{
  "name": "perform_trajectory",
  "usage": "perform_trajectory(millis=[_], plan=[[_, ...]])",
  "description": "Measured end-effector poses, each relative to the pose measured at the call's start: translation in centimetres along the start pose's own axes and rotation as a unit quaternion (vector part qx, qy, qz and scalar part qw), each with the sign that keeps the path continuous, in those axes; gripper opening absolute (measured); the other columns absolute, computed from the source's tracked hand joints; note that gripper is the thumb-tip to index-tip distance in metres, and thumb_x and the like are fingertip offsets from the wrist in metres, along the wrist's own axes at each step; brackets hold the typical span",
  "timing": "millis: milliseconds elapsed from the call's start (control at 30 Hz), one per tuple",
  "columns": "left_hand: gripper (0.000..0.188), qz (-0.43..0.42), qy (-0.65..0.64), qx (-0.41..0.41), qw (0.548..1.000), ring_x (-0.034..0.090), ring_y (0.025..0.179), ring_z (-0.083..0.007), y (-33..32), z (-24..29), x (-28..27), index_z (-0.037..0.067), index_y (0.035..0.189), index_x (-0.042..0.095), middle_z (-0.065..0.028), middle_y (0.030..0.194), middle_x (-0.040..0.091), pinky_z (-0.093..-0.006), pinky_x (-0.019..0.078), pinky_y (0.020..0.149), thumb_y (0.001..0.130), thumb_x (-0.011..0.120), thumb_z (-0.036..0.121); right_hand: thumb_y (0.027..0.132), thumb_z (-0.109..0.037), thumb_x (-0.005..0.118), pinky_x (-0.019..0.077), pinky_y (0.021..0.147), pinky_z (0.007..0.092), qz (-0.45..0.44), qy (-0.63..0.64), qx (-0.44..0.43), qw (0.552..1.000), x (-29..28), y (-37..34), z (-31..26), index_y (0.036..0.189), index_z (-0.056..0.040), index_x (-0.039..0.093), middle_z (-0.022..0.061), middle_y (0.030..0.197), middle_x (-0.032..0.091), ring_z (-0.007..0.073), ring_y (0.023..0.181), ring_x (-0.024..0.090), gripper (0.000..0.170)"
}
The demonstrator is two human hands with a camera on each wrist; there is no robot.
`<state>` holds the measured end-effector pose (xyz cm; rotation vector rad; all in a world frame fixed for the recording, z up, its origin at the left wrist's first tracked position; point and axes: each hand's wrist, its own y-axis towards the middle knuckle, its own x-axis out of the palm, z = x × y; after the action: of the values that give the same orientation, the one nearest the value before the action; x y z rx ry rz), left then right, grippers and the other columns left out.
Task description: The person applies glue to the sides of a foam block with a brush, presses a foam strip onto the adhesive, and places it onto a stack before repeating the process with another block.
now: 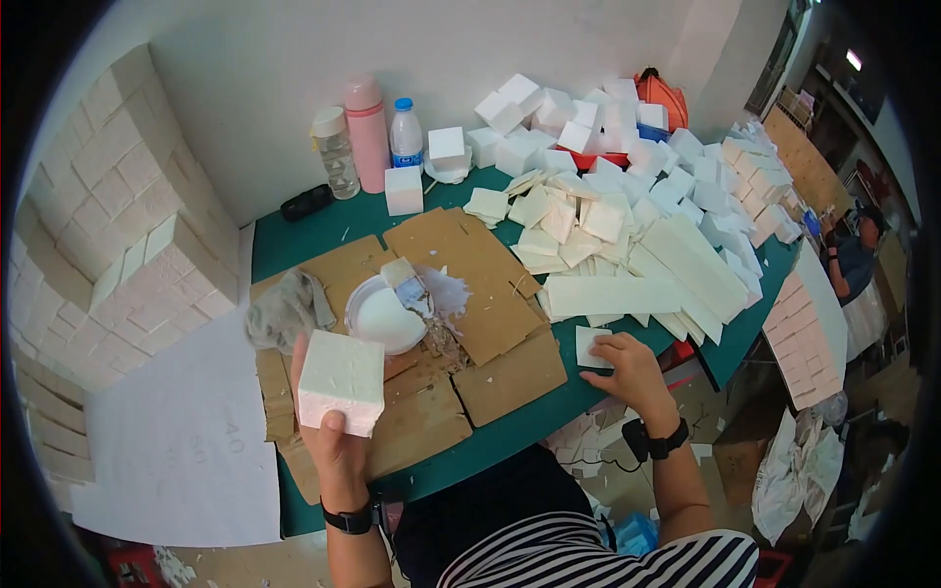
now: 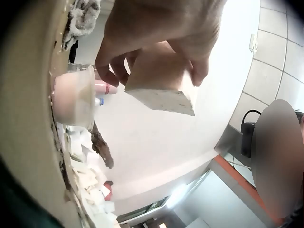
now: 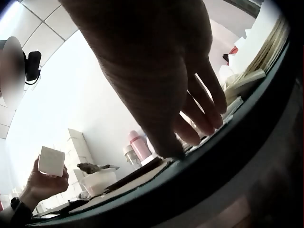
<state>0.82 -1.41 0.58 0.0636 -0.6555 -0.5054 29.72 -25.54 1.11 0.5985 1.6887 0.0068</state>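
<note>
Above cardboard, the left hand gripped 1 block, likely for clearance. The right hand, unclenched, touched 1 square.

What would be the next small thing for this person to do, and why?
Probably pinch the small white square piece with the right hand and lift it: that hand's fingers are right at it, near the edge of the green table, while the left hand holds the white block up.
</note>
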Motion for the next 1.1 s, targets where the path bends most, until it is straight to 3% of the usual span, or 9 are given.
perform_trajectory(millis=[133,233,300,367,433,500,533,733,1100], plan=[[0.112,-0.015,0.026,-0.007,1.0,0.048,0.125,-0.0271,0.0,0.2,1.0,0.004,0.15,0.02,-0.0144,0.138,0.043,-0.0391,0.0452,0.099,0.067,0.084,0.043,0.067,-0.004,0.073,0.0523,0.074,0.036,0.029,-0.021,-0.017,0.999,1.4,-0.7,0.5,0.084,-0.0036,0.067,0.01,0.095,0.068,0.0286,0.085,0.063,0.018],[0.112,-0.024,0.075,-0.004,0.997,0.048,0.124,-0.0267,0.0,0.2,1.1,0.004,0.15,0.02,-0.0151,0.139,0.042,-0.0392,0.0454,0.099,0.066,0.085,0.041,0.07,0.0,0.071,0.0517,0.074,0.0366,0.099,0.001,0.002,0.995,1.3,-0.8,0.7,0.086,-0.0031,0.066,0.0102,0.093,0.068,0.029,0.085,0.064,0.017],[0.112,-0.029,0.16,0.02,0.987,0.049,0.123,-0.0258,0.0,0.1,0.5,0.004,0.149,0.02,-0.015,0.136,0.045,-0.0393,0.0449,0.1,0.064,0.086,0.033,0.073,0.003,0.069,0.0514,0.074,0.036,0.209,0.082,0.028,0.974,0.8,-0.6,0.0,0.087,-0.0021,0.066,0.0121,0.091,0.068,0.0287,0.083,0.065,0.016],[0.109,-0.035,0.219,0.042,0.974,0.05,0.119,-0.0265,-0.6,0.7,1.4,0.003,0.148,0.023,-0.0147,0.132,0.05,-0.0398,0.0442,0.099,0.062,0.088,0.022,0.074,0.006,0.066,0.052,0.076,0.0368,0.296,0.079,0.002,0.952,-1.3,0.7,-3.3,0.088,-0.0003,0.066,0.0141,0.091,0.068,0.0291,0.084,0.066,0.016],[0.108,-0.033,0.235,0.051,0.97,0.052,0.117,-0.0278,-1.1,1.3,2.2,0.002,0.147,0.025,-0.0146,0.129,0.053,-0.0404,0.0438,0.099,0.061,0.088,0.016,0.073,0.007,0.064,0.0523,0.077,0.0375,0.312,0.097,-0.06,0.943,-1.9,2.4,-6.2,0.088,0.0003,0.066,0.0144,0.092,0.068,0.0296,0.085,0.066,0.017],[0.106,-0.077,0.385,0.144,0.908,0.053,0.113,-0.0305,-1.6,1.4,2.7,0.002,0.145,0.027,-0.0143,0.126,0.055,-0.0417,0.0429,0.097,0.059,0.087,0.012,0.073,0.009,0.062,0.053,0.078,0.039,0.346,0.092,-0.142,0.923,-2.3,2.8,-9.2,0.089,0.0015,0.066,0.0149,0.094,0.068,0.0304,0.088,0.066,0.018],[0.106,-0.102,0.453,0.186,0.866,0.054,0.111,-0.0318,-1.8,1.3,2.9,0.002,0.145,0.028,-0.0142,0.124,0.056,-0.0423,0.0425,0.096,0.057,0.087,0.009,0.072,0.011,0.061,0.0535,0.078,0.0401,0.324,0.116,-0.174,0.923,-2.4,3.0,-10.9,0.089,0.002,0.066,0.0145,0.095,0.068,0.0307,0.089,0.066,0.02],[0.106,-0.096,0.512,0.208,0.828,0.053,0.108,-0.0339,-3.0,1.1,2.7,0.001,0.144,0.029,-0.0129,0.119,0.059,-0.0435,0.0405,0.094,0.055,0.087,0.01,0.069,0.004,0.071,0.0564,0.078,0.035,0.242,0.166,-0.338,0.894,-0.9,5.1,-17.0,0.092,0.0031,0.067,0.0126,0.106,0.067,0.0272,0.095,0.066,0.023],[0.101,-0.089,0.503,0.236,0.827,0.053,0.109,-0.0333,-3.2,0.7,2.3,0.001,0.142,0.031,-0.0122,0.119,0.06,-0.0437,0.0403,0.094,0.058,0.085,0.012,0.067,0.01,0.069,0.0569,0.078,0.034,0.168,0.199,-0.34,0.904,0.2,5.3,-19.4,0.086,0.0041,0.064,0.0125,0.099,0.067,0.0281,0.097,0.067,0.021]])
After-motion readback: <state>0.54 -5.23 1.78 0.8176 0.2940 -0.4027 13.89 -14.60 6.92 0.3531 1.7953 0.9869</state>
